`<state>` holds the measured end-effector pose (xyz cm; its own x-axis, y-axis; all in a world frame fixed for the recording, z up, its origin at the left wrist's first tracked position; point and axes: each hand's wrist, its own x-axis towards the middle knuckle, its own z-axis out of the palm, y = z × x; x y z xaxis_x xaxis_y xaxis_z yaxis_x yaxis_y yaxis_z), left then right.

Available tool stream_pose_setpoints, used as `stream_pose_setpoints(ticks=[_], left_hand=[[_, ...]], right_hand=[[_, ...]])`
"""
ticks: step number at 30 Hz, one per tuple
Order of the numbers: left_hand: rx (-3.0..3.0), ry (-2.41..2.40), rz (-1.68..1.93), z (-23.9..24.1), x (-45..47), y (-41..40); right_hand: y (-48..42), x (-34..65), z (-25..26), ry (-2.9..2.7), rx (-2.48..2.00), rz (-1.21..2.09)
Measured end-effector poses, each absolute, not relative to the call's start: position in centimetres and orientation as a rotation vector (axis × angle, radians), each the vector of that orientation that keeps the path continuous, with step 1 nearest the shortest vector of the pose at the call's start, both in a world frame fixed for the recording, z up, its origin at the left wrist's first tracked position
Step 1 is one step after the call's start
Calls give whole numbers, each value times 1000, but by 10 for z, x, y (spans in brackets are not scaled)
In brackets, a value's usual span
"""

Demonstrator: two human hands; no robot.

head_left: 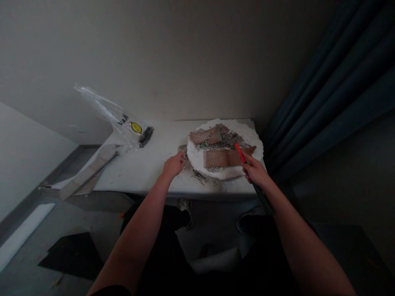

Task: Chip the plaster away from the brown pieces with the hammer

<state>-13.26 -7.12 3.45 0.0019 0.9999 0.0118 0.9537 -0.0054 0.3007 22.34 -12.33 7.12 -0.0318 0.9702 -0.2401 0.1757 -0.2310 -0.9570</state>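
Note:
A round white block (226,170) lies on the white table (154,164), covered with brown flat pieces (226,157) and grey crumbs. My right hand (255,170) is closed around a long tool with a red tip (240,152); the tip rests over the brown piece, and the dark handle runs back under my wrist. My left hand (174,164) sits at the block's left edge, fingers curled on small dark bits scattered there. Whether it holds any of them is hidden.
A clear plastic bag (123,119) with a yellow mark and dark contents stands at the table's left. Pale strips (89,172) hang over the left edge. A dark curtain (333,90) is at the right, the wall just behind. My shoes show below the table.

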Motion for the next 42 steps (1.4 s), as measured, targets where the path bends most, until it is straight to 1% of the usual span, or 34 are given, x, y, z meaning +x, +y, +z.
stream_pose_setpoints(ticks=[2,3,6,8,11,16,20,27,35,42], left_hand=[[1923,1874,747,42,-119,-60],[1822,1764,897,43,-107,-55],[1577,1451,1067,41,-63,-41],[1533,1282,1122,39,-33,-35],[1523,1170,1096,38,0,-25],[1714,1230,1008,35,21,-4],[1943,1327,1012,34,21,11],[1815,1281,1005,27,13,23],[1982,1236,846,24,21,22],[1959,1252,833,22,24,21]], right_hand=[[-124,223,72,-1259,-1490,1343],[-124,223,72,-1258,-1491,1346],[-126,223,72,-1242,-1483,1359],[-126,224,73,-1235,-1468,1367],[-125,227,73,-1247,-1442,1398],[-122,231,78,-1244,-1439,1435],[-120,236,84,-1254,-1464,1466],[-120,239,89,-1270,-1498,1483],[-122,237,92,-1237,-1512,1495],[-122,239,89,-1237,-1503,1499]])
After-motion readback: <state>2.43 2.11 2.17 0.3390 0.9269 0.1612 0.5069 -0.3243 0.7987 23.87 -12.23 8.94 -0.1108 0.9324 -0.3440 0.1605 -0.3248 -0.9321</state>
